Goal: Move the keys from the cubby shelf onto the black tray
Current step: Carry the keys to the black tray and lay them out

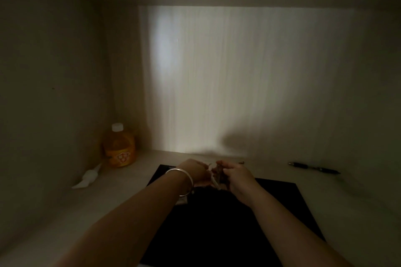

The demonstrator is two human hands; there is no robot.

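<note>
Inside a dim cubby, a black tray (282, 206) lies on the shelf floor in front of me. Both my hands meet above its far edge. My left hand (196, 172), with a silver bangle on the wrist, and my right hand (237, 176) are both closed on a small bunch of keys (218, 176) held between them. The keys are dark and partly hidden by my fingers. A small metal piece (241, 162) lies on the shelf just behind my right hand.
An orange drink bottle (119, 147) with a white cap stands in the back left corner. A crumpled white tissue (87, 178) lies beside it. A dark pen (314, 168) rests on the shelf at the right. The lit back wall is close behind.
</note>
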